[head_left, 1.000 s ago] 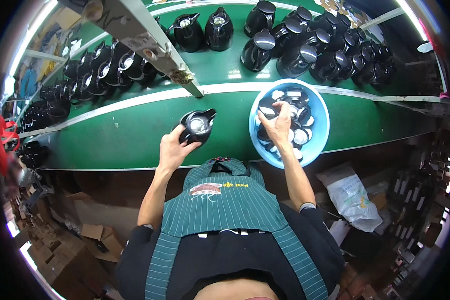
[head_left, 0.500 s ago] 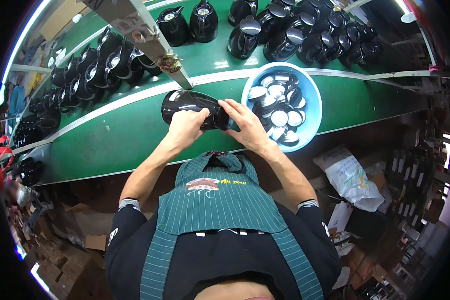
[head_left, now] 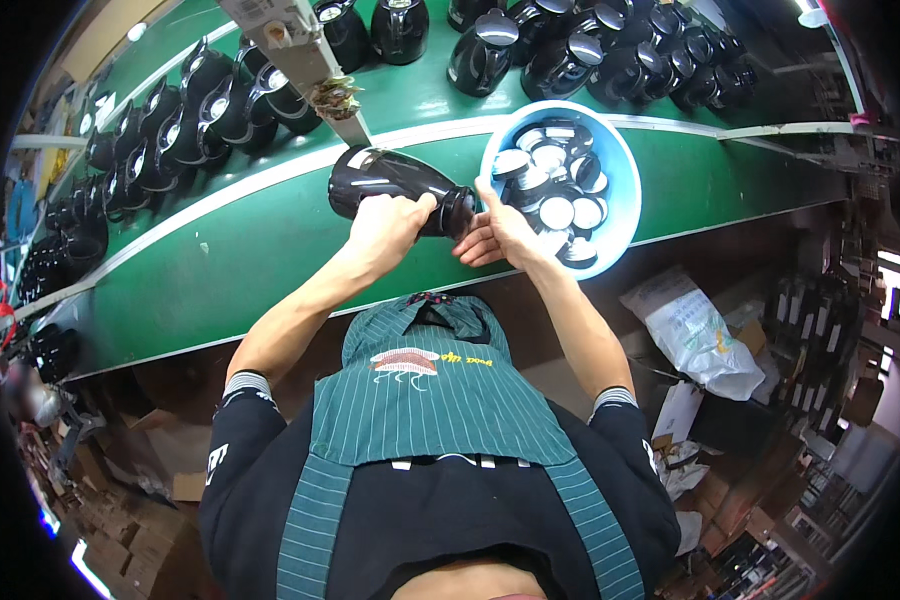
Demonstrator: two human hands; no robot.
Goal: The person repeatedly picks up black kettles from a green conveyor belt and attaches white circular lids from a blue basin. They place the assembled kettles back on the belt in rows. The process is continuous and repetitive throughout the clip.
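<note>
A glossy black jug (head_left: 388,178) lies tilted on its side over the green bench, its base to the left and its mouth to the right. My left hand (head_left: 385,230) is closed round it from the near side; the handle is hidden under my fingers. Beside the jug's mouth is my right hand (head_left: 498,232), fingers stretched out and thumb raised, with nothing seen in it. Whether its fingertips touch the rim I cannot tell. Just right of that hand stands a light blue basin (head_left: 625,205) holding many round black-and-white lids (head_left: 557,212).
Several black jugs with lids (head_left: 482,55) stand at the back right, and rows of jugs (head_left: 232,108) at the back left. A metal post (head_left: 295,50) rises behind the jug in my hand. Below the bench's right side lies a white sack (head_left: 705,340).
My right hand has turned at the jug's mouth; its fingers, earlier laid over the neck, now point left beneath the rim. The jug stays in my left hand, and the view has shifted slightly.
</note>
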